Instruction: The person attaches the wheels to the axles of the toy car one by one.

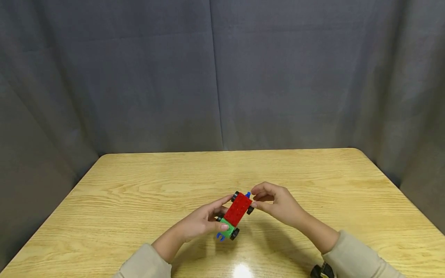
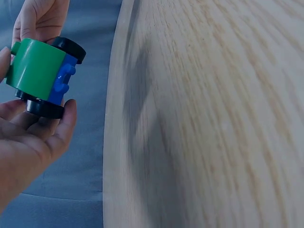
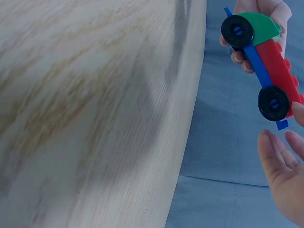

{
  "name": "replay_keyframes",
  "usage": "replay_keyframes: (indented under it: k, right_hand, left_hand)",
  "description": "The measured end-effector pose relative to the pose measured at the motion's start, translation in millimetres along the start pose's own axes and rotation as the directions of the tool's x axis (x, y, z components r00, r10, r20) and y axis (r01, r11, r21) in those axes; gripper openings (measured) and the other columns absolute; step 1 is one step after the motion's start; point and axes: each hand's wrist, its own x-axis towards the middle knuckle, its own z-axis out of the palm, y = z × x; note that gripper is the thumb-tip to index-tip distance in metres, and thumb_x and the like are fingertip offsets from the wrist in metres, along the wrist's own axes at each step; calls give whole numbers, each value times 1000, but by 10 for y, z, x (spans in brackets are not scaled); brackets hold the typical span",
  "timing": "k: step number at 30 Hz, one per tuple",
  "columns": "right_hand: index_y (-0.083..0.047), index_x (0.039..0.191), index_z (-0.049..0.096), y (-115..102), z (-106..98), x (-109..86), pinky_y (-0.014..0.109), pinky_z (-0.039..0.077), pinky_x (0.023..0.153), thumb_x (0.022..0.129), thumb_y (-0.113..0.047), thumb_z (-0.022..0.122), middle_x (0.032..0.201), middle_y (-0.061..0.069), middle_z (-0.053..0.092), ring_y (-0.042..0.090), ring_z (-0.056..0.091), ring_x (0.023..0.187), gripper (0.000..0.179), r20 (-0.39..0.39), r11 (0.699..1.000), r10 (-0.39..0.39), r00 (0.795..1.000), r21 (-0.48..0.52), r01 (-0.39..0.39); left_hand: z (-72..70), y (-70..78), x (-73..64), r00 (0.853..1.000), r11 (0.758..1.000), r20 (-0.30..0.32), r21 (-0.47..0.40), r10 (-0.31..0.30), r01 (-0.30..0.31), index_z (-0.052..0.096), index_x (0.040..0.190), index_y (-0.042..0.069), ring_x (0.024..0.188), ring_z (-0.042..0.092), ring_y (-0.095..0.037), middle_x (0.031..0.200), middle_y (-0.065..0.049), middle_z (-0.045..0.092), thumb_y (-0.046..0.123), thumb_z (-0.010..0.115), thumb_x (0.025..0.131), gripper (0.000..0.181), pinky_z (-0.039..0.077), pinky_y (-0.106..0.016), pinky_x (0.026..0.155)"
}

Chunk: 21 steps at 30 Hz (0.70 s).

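Observation:
A toy car (image 1: 238, 209) of building blocks is held above the table, tilted. It has a red studded block (image 3: 276, 64), a rounded green front (image 2: 35, 69), a blue base with a hook at the front, and black wheels (image 3: 274, 103). My left hand (image 1: 199, 224) grips the green end, thumb on top and fingers by the wheels. At the rear end, my right hand (image 1: 283, 204) has its thumb against the red block, near the blue rear piece (image 3: 282, 125). The other right fingers are bent loosely and stand apart from the car in the right wrist view.
A wooden table (image 1: 139, 185) with rounded far corners lies under both hands. Grey curtains (image 1: 156, 85) hang behind it and at both sides. A small black and yellow object (image 1: 321, 271) shows at the right sleeve (image 1: 358, 255).

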Motion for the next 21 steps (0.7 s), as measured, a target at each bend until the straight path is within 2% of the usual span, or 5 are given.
replay_keyframes:
  k: [8,13,18,21]
  right_hand:
    - [0,103,55,0,7,-9,35,45,75,77,-12,64,88,5,60,19,57,83,30,50,999,-33,998,27,32]
    - [-1,103,55,30,24,-6,34,44,76,76,-12,66,87,5,60,17,57,81,31,68,998,-64,996,33,62]
    - [-2,101,55,55,35,-3,32,45,75,73,-14,68,88,4,59,15,57,80,33,85,995,-100,991,32,97]
    - [-4,101,56,68,31,-1,30,46,74,73,-14,69,89,3,58,14,57,79,33,92,993,-115,989,26,113]
  left_hand:
    - [-18,-11,-6,999,999,45,-39,-4,6,19,138,10,95,52,-22,116,-17,46,5,52,85,63,42,-32,77]
    - [-25,-16,-4,998,1000,55,-26,-16,17,21,138,9,97,50,-21,118,-17,46,6,52,85,61,41,-31,79]
    - [-29,-14,-3,997,999,80,-48,-9,13,21,137,7,96,51,-21,116,-17,47,6,51,86,60,41,-32,80]
    - [-32,-13,-1,998,999,67,-46,-13,16,23,136,5,98,51,-22,116,-16,47,7,51,86,57,40,-32,82]
